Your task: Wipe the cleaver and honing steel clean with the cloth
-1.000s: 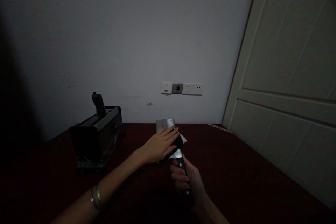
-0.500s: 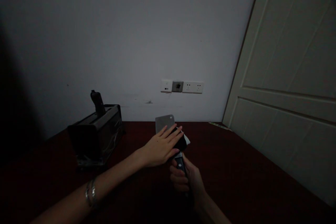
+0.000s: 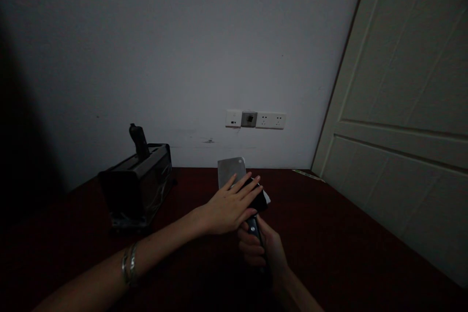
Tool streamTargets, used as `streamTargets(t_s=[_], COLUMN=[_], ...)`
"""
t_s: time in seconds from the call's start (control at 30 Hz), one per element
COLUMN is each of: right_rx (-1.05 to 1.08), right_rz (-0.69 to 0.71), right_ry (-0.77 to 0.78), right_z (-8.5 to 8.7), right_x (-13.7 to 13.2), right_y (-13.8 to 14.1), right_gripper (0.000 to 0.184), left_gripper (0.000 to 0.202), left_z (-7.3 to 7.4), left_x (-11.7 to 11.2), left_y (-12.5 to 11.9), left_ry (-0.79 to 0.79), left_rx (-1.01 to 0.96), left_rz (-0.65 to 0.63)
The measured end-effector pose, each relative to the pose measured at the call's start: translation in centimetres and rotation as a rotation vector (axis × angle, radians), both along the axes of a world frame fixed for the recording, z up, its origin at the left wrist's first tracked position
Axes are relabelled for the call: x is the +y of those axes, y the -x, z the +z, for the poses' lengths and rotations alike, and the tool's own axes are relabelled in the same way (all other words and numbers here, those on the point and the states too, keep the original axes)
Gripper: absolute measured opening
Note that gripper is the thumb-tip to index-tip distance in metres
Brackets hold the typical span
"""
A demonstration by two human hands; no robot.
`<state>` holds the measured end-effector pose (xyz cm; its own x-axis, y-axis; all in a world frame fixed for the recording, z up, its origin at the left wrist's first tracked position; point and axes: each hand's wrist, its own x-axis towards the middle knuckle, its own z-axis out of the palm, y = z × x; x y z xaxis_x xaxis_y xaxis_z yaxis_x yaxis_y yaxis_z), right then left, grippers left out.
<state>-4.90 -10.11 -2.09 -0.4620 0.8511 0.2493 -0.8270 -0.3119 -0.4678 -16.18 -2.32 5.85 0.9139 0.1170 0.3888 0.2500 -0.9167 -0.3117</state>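
My right hand (image 3: pixel 265 246) is wrapped round the dark, riveted handle of a cleaver (image 3: pixel 231 170), whose broad grey blade points away from me, tilted a little left. Flat across the blade lies my left hand (image 3: pixel 230 207), fingers stretched out and slightly apart. Beneath those fingers is a black piece (image 3: pixel 260 200), perhaps a cloth, with a white edge sticking out on the right. Its full shape is hidden by the hand. The left thumb rests close to where blade and handle meet.
A dark knife block (image 3: pixel 139 185) with one black handle (image 3: pixel 139 141) rising from it stands left on the dark red table (image 3: pixel 329 243). Behind are a wall with sockets (image 3: pixel 256 119) and, to the right, a pale panelled door (image 3: pixel 402 107). A thin strip (image 3: pixel 308 174) lies near the back edge.
My left hand and the black piece have shifted slightly right along the cleaver. The whole view has moved a little; the right hand keeps its grip.
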Motion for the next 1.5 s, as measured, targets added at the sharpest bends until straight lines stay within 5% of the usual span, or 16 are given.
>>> streamTargets(t_s=[0.23,0.47,0.73,0.97,1.2,1.5], right_rx=[0.029,0.039,0.043,0.086,0.084,0.071], right_rz=[-0.011,0.015,0.013,-0.022,-0.008,-0.056], right_ry=[0.046,0.053,0.052,0.029,0.043,0.024], right_z=[0.1,-0.2,0.2,0.1,-0.2,-0.1], right_x=[-0.2,-0.2,-0.5,-0.3,-0.6,-0.5], right_y=[0.1,0.2,0.5,0.2,0.4,0.2], right_gripper=[0.025,0.026,0.025,0.026,0.027,0.025], left_gripper=[0.051,0.052,0.053,0.052,0.052,0.051], left_z=[0.5,-0.3,1.3,0.5,1.8,0.6], left_x=[2.5,0.3,4.7,1.8,6.1,2.3], left_y=[-0.7,-0.6,-1.3,-1.8,-3.1,-2.3], left_ry=[0.049,-0.023,0.001,-0.051,0.004,-0.051], left_rx=[-0.02,0.017,-0.03,0.004,-0.043,-0.013], left_rz=[0.135,0.046,0.224,0.036,0.203,0.055])
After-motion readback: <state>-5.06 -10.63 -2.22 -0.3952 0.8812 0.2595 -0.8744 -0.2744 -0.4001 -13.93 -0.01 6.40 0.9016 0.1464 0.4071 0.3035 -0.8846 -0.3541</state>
